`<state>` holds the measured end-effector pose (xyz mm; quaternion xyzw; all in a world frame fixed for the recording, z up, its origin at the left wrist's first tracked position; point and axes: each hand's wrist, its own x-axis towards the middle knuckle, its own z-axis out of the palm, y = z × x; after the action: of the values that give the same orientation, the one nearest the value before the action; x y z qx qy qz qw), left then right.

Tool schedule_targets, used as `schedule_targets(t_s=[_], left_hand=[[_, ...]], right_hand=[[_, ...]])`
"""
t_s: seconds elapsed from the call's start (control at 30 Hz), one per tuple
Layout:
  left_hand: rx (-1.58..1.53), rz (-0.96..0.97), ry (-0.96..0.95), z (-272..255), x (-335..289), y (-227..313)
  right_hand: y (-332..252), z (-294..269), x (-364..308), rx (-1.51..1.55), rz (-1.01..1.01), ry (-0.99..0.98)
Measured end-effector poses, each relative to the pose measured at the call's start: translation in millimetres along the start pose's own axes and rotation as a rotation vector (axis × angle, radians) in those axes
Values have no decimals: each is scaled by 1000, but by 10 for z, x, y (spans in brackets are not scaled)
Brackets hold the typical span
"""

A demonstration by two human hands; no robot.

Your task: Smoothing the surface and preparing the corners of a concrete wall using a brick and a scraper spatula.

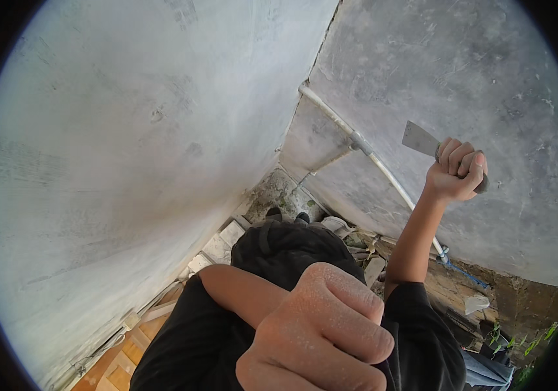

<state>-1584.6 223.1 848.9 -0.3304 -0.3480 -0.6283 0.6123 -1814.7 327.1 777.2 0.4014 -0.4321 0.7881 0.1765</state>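
Note:
My right hand is raised at the right, its fingers wrapped round the handle of a putty knife. The flat metal blade sticks out to the left of the fist, in front of the grey wall. Large and close in the lower middle, my left hand is closed, its knuckles dusted with pale powder. Its palm side and fingertips are hidden, so whether it holds anything does not show. The left forearm crosses in front of my dark clothing.
A pale smeared wall fills the left and meets the grey wall in a corner. A white pipe runs down the grey wall. Blocks lie along the left wall's foot; wooden boards, rubble and green plants lie lower down.

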Motion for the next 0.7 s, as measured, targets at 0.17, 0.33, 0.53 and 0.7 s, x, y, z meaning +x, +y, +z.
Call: schedule_targets(t_s=[0.17,0.33,0.53,0.7], left_hand=[[-271,-293,-665,-722,266,-71],[568,-158,-558,-1135,574,203],[1309,421,-531,-1487,1210,-251],[1415,483,-754,-1657,1271,-345]], right_hand=[[123,71,258,21,-74,-34],[-467,878,1554,299,-481,-168],[-560,1892,2740,54,-584,-76],[-756,2362,3156,260,-755,-125]])
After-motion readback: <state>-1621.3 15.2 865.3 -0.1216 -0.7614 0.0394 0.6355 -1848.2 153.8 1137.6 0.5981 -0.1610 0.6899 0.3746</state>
